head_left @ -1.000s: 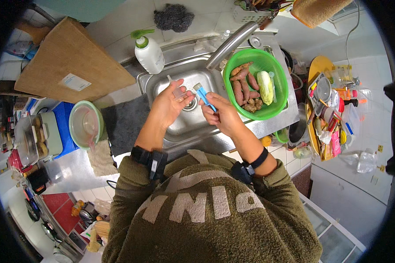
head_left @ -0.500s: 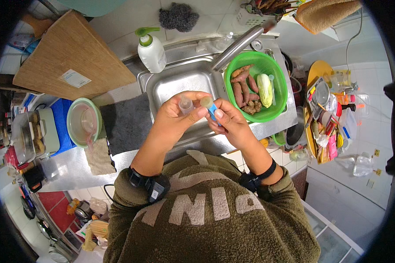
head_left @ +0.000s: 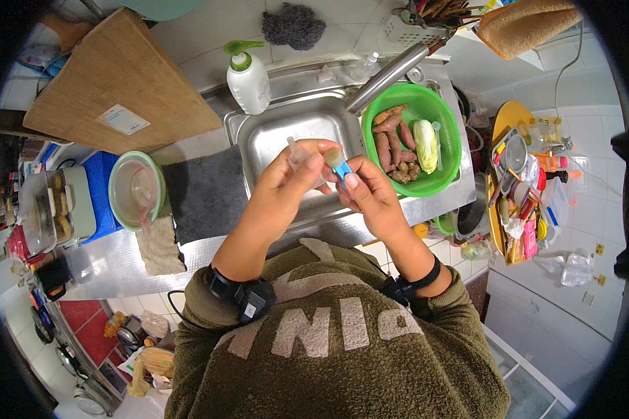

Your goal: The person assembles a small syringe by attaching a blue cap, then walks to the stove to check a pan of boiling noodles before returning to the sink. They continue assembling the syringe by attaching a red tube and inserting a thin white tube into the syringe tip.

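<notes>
Over the sink point(head_left: 307, 119), L hand point(head_left: 284, 185) is pinching a clear piece point(head_left: 297, 155) btwn thumb and bent fingers, and R hand point(head_left: 376, 197), just beside it, is pinching a blue piece point(head_left: 343, 170). Compared w/ 1 sec. ago, the gap btwn both hands has become very small. Compared w/ half a sec. ago, the clear piece has turned: its round mouth was facing up, now its thin stem shows at top. This prob. means both pieces are handled as a pair; whether they touch, I can't tell.

About materials: clear piece looks like see-through plastic, approx. funnel-shaped. Blue piece is smooth and narrow, w/ pale rounded end toward L hand. Beneath both hands, sink is shiny steel w/ rounded corners. Right of R hand, a green plastic basket point(head_left: 419, 101) carries rough reddish roots point(head_left: 382, 150), knobbly brown root point(head_left: 404, 173) and pale, leafy cabbage point(head_left: 424, 146). Left of L hand, a flat dark mat point(head_left: 206, 192) lies on the metal desk point(head_left: 112, 262).
</notes>
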The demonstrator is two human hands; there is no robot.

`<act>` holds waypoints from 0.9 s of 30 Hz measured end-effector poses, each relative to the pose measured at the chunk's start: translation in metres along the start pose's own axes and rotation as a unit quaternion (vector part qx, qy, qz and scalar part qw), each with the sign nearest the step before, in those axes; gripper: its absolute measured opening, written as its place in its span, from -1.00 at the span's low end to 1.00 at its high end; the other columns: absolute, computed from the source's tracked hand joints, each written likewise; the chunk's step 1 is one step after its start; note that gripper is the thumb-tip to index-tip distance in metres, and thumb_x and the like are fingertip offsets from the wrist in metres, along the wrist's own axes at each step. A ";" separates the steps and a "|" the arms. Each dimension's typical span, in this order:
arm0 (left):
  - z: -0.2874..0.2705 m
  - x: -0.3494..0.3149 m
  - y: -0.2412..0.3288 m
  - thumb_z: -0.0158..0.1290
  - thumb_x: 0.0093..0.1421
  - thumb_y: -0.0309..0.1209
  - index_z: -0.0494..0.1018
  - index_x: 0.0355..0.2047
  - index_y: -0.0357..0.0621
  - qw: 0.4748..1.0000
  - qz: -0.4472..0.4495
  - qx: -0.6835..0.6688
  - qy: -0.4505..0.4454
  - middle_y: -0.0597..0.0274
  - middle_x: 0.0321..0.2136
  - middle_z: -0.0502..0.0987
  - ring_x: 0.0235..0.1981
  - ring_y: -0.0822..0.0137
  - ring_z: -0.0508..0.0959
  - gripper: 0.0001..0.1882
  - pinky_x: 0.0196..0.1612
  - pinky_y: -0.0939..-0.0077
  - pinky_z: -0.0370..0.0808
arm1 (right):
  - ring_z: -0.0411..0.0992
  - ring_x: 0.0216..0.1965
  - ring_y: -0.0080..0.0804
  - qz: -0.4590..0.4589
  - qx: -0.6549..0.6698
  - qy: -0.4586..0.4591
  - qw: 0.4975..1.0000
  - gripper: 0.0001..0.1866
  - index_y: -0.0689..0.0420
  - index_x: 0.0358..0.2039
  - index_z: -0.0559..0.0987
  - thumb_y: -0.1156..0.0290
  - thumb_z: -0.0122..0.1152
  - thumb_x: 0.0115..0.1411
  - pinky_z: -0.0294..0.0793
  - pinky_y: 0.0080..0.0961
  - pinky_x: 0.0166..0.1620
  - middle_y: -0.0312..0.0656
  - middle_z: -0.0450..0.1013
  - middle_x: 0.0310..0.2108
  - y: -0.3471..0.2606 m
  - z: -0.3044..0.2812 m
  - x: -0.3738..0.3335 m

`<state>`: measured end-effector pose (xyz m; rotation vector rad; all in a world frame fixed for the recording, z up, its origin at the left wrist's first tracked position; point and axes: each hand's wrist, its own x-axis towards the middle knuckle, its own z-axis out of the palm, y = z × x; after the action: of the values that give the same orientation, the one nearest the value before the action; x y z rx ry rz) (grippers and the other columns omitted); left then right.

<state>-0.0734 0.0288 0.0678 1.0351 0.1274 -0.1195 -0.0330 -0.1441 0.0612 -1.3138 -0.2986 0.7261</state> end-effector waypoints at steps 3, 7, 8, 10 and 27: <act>-0.006 0.002 0.002 -0.21 0.25 -0.05 0.32 -0.07 -0.18 0.983 -0.058 -0.169 -0.040 0.22 -0.27 0.42 -0.20 0.31 0.45 -0.53 -0.15 0.33 0.40 | 0.07 -0.57 -0.74 0.019 0.065 0.000 0.998 -0.76 0.15 -0.24 0.36 0.22 -0.02 0.31 0.06 -0.77 -0.52 -0.42 0.23 -0.50 -0.003 0.002 0.000; -0.007 0.002 0.002 -0.21 0.17 -0.09 0.29 -0.23 -0.14 0.986 -0.031 -0.156 -0.039 0.25 -0.34 0.36 -0.19 0.27 0.44 -0.63 -0.14 0.28 0.41 | 0.05 -0.59 -0.75 0.004 0.074 0.001 0.997 -0.77 0.15 -0.24 0.35 0.23 -0.02 0.31 0.02 -0.78 -0.54 -0.42 0.22 -0.52 -0.007 0.004 -0.001; -0.006 0.001 0.002 -0.20 0.15 -0.12 0.27 -0.27 -0.12 0.987 -0.019 -0.152 -0.039 0.26 -0.35 0.34 -0.18 0.27 0.43 -0.67 -0.13 0.28 0.41 | 0.05 -0.58 -0.75 0.000 0.072 0.003 0.997 -0.77 0.15 -0.24 0.35 0.23 -0.02 0.31 0.03 -0.78 -0.54 -0.42 0.22 -0.53 -0.007 0.004 -0.001; -0.005 0.000 0.003 -0.18 0.11 -0.15 0.26 -0.31 -0.09 0.989 0.005 -0.136 -0.049 0.26 -0.35 0.32 -0.18 0.27 0.42 -0.71 -0.13 0.28 0.41 | 0.07 -0.63 -0.73 -0.016 0.044 0.012 0.999 -0.74 0.15 -0.27 0.36 0.20 -0.03 0.30 0.02 -0.77 -0.59 -0.38 0.24 -0.54 -0.007 0.005 -0.002; -0.012 0.001 -0.005 -0.18 0.24 -0.25 0.27 -0.37 -0.12 0.996 0.085 0.006 0.009 0.28 -0.48 0.32 -0.34 0.33 0.42 -0.80 -0.20 0.38 0.39 | 0.06 -0.65 -0.74 -0.015 -0.034 0.041 0.998 -0.77 0.16 -0.27 0.37 0.24 -0.03 0.31 0.01 -0.79 -0.60 -0.41 0.20 -0.60 -0.002 0.013 0.007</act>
<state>-0.0736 0.0370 0.0572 1.0544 0.0553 0.0442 -0.0346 -0.1298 0.0653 -1.3964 -0.2783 0.6388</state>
